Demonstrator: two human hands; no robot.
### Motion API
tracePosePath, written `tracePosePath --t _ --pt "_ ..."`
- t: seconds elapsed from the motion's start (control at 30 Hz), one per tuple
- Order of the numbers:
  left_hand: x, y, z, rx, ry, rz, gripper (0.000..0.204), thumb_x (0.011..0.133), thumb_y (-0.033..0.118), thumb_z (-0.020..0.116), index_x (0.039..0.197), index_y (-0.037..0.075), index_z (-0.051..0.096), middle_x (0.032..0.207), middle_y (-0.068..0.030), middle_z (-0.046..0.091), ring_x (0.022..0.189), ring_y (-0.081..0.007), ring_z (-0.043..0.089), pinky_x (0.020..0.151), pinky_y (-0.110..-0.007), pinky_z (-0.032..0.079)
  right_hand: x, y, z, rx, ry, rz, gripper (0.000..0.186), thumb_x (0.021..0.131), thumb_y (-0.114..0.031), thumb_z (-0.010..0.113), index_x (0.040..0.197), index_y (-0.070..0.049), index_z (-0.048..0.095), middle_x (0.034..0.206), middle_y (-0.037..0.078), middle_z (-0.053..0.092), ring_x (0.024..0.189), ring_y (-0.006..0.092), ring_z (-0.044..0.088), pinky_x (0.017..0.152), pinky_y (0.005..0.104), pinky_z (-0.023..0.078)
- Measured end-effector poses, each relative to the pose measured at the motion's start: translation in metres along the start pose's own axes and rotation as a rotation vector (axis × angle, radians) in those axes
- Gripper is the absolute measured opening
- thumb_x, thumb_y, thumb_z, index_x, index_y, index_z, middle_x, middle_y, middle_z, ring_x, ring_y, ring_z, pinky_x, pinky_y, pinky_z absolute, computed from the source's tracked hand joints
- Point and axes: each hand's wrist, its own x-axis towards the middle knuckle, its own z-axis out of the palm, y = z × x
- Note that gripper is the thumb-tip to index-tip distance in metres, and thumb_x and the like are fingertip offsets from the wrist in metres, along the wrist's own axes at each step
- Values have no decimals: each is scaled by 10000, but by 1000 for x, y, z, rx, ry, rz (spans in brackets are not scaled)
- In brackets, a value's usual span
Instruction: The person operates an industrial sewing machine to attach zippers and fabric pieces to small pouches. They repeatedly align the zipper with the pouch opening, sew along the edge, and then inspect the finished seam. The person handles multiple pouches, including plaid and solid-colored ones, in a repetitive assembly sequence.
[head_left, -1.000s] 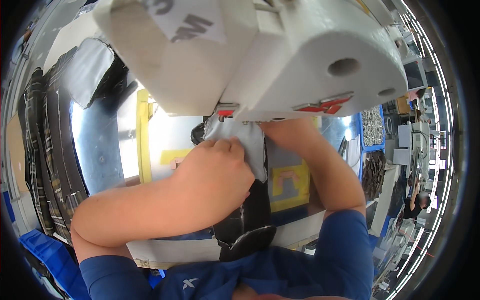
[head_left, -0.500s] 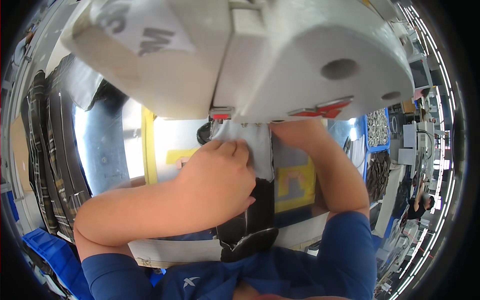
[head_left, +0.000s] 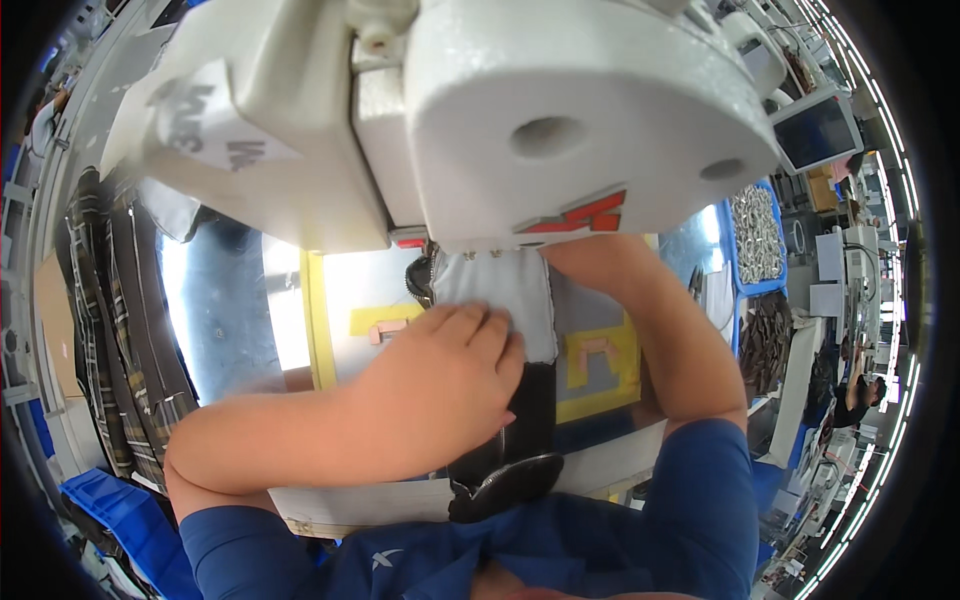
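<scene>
A light grey cloth piece lies below the head of a large off-white sewing machine. My left hand rests on its left part, fingers slightly bent and laid over the cloth. Joined to or lying under the near end is a black cloth piece, running down toward my lap, where a zipper edge curls up. Another bit of black zipper shows at the grey cloth's left edge. My right hand reaches along its right side; the machine head hides the fingers.
Yellow-edged plates with pink U-shaped pieces flank the cloth. Dark plaid fabric hangs at left, above a blue bin. On the right stand blue trays of metal parts and dark strips. A person is far right.
The view has shifted, so the machine head appears farther left. My left hand has slid a little toward me over the grey cloth, baring more of it. My right hand stays by the machine.
</scene>
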Motion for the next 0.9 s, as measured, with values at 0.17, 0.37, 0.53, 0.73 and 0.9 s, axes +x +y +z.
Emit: tracePosePath --t 0.17,0.37,0.53,0.73,0.9 --pt "-18 30 -2 54 101 124 516 906 364 755 1265 -1 698 1353 -203 670 1255 -346 645 1091 -458 499 -4 23 22 -22 73 -56 257 881 -141 674 1100 -27 743 1038 206 760 988 445 706 862 494 569" --pt "-64 70 36 34 174 336 452 939 322 710 1325 88 707 1389 -125 676 1305 -301 629 1093 -438 492 -9 22 15 78 22 59 168 844 -162 660 840 -9 731 876 215 749 881 426 715 811 504 566" --pt "-110 98 79 -25 120 313 441 954 245 634 1385 179 696 1414 -72 668 1319 -262 616 1078 -419 501 -39 32 -5 122 -79 229 268 890 -281 734 916 -14 728 896 174 738 844 392 721 781 494 568" --pt "-110 127 85 188 105 334 456 938 225 599 1381 186 698 1339 -49 671 1297 -239 616 979 -397 525 -115 -6 -11 19 22 -133 607 832 -497 873 1186 -46 674 1251 167 634 1089 369 668 925 473 546" --pt "-107 149 100 307 55 384 408 914 226 607 1291 141 737 1164 -63 666 1162 -228 650 850 -401 513 -137 -12 16 -203 130 -256 258 884 -276 778 1001 -63 689 1033 96 603 1038 312 652 833 435 564"
